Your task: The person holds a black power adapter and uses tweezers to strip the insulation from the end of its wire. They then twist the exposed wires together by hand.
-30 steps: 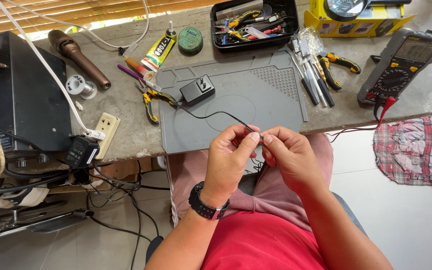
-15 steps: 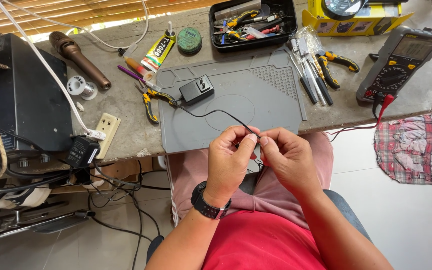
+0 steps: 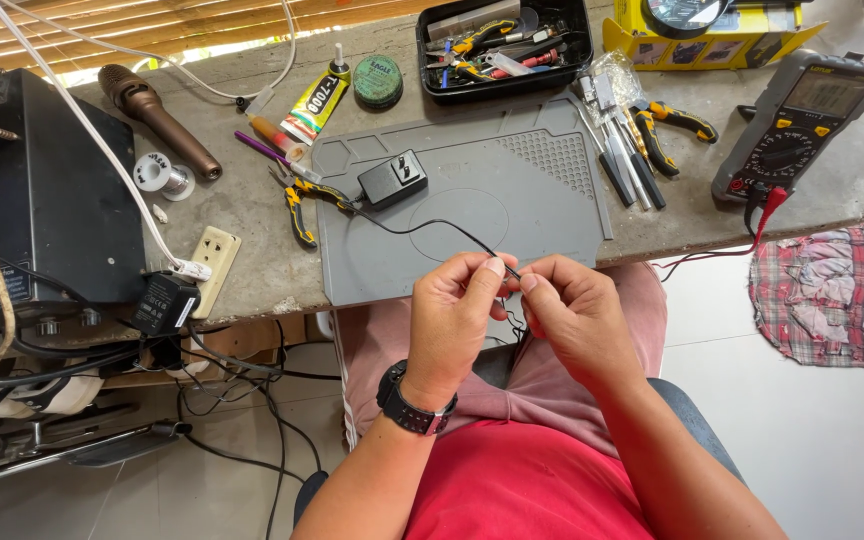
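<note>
Pinching a thin black wire [image 3: 452, 230] between thumb and forefinger, the left hand [image 3: 455, 322] and the right hand [image 3: 570, 318] meet just off the near edge of the bench, over the person's lap. Both sets of fingers are closed on the wire's free end, fingertips almost touching each other. From there the wire runs up and to the left, away from the person, in a loose curve across the grey rubber work mat [image 3: 552, 210] to a small black plug-in power adapter [image 3: 393, 179] lying on the mat's far left part. So its long axis lies diagonally from the fingers, and the left hand is the nearer one to the adapter.

Left of the mat lie yellow-and-black handled pliers [image 3: 299, 203], with a yellow and black glue tube [image 3: 316, 102] and a round green tin [image 3: 378, 80] beyond them. A black open plastic tray of small tools [image 3: 505, 47] sits at the far edge, and a yellow cardboard box [image 3: 712, 38] at the far right corner. A dark grey and yellow handheld multimeter [image 3: 794, 125] rests at the right, its red lead hanging off the bench. Further left lie a cream wall socket [image 3: 214, 255], a small spool of solder [image 3: 164, 175], and a brown microphone [image 3: 155, 118].
</note>
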